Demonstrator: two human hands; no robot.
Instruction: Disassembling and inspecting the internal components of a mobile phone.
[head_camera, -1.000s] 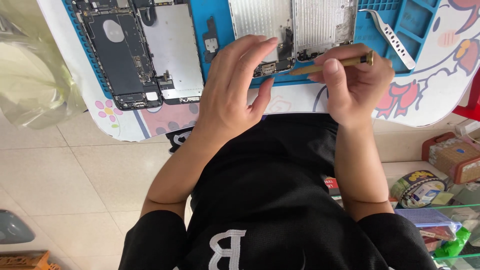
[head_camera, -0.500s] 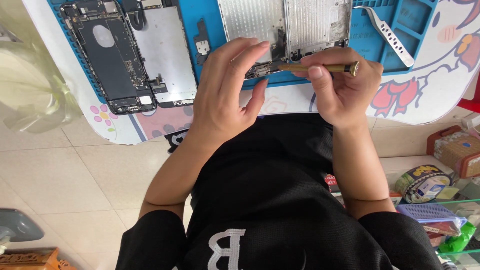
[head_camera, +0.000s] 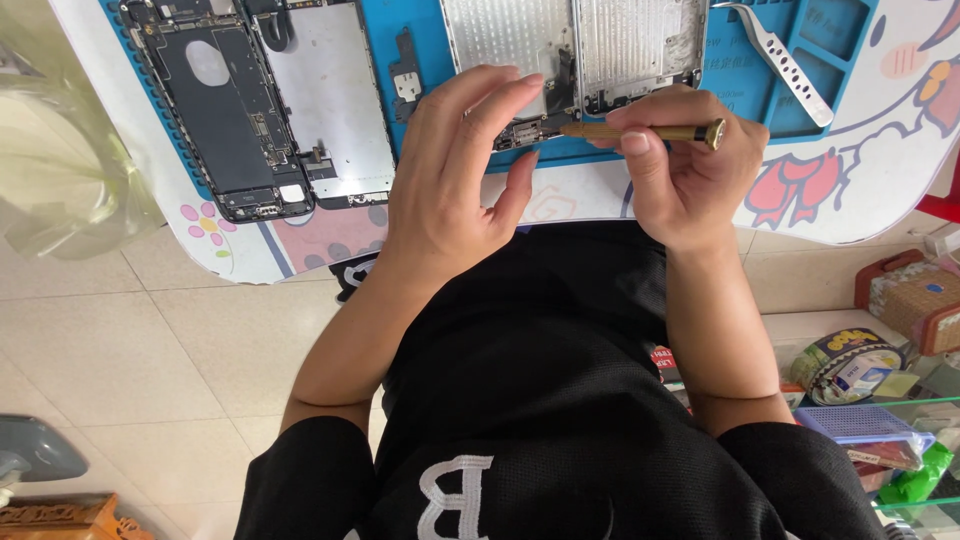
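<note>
Two bare hands work over a blue repair mat (head_camera: 760, 90) on a white table with cartoon prints (head_camera: 860, 190). The right hand (head_camera: 685, 170) pinches a slim brass screwdriver (head_camera: 650, 131) between thumb and fingertips, the other fingers curled in beneath it. The tool lies almost level, dark knurled cap toward the right, tip pointing left at a small component near the lower edge of a silver metal phone plate (head_camera: 505, 35). The left hand (head_camera: 450, 175) hovers beside that spot, fingers loosely spread and arched; fingertips rest on or just above the plate, thumb bent below near the mat's edge. Whether they actually press the plate cannot be told. Nothing is gripped in this hand.

A second silver plate (head_camera: 635, 40) sits just to the right of the first, touching or nearly so. Left on the mat: an opened phone body (head_camera: 215, 110) showing dark internals, and beside it a pale screen panel (head_camera: 325, 95). A small dark bracket (head_camera: 405, 75) lies between the panel and the plates. Metal tweezers (head_camera: 780, 55) rest at an angle on the mat's right part, well apart from both hands.

Below the table: a tape roll (head_camera: 860, 365) and a purple plastic basket (head_camera: 865, 425) at the right; beige tiled floor (head_camera: 130, 350) at the left.
</note>
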